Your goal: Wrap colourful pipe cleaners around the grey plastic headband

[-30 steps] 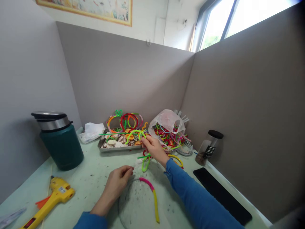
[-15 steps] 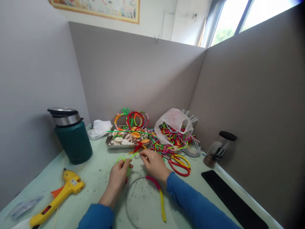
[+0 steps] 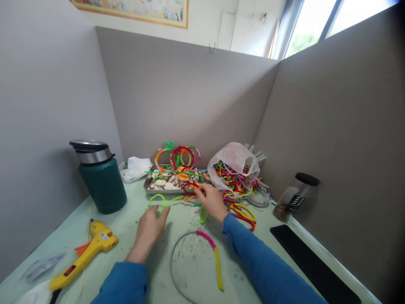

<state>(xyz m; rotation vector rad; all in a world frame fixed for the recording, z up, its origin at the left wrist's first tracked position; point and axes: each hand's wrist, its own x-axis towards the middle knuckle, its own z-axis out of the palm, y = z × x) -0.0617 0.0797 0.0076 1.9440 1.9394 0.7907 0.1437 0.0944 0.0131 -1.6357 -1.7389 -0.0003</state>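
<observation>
My left hand [image 3: 149, 230] is above the table with thumb and fingers apart, holding nothing. Just beyond its fingertips a bright green pipe cleaner [image 3: 157, 196] lies bent into an arch. My right hand [image 3: 211, 203] has its fingertips closed at a red and orange pipe cleaner [image 3: 189, 185] by the front edge of the shell tray. Under that hand shows another green loop [image 3: 203, 216]. Nearer to me, between my forearms, lies a grey wire hoop [image 3: 173, 253], partly covered in pink and yellow.
Shells fill a metal tray [image 3: 167, 191], with coloured hoops [image 3: 182, 147] standing behind. A plastic bag [image 3: 232, 152] spills pipe cleaners beside scissors [image 3: 243, 210]. A yellow glue gun [image 3: 84, 257] and teal bottle [image 3: 103, 185] stand left; a clear jar [image 3: 295, 198] and black strip [image 3: 311, 261] right.
My left hand has let go of the green pipe cleaner and drawn back, its fingers spreading. My right hand has reached forward to the red and orange pipe cleaner. The view has shifted slightly.
</observation>
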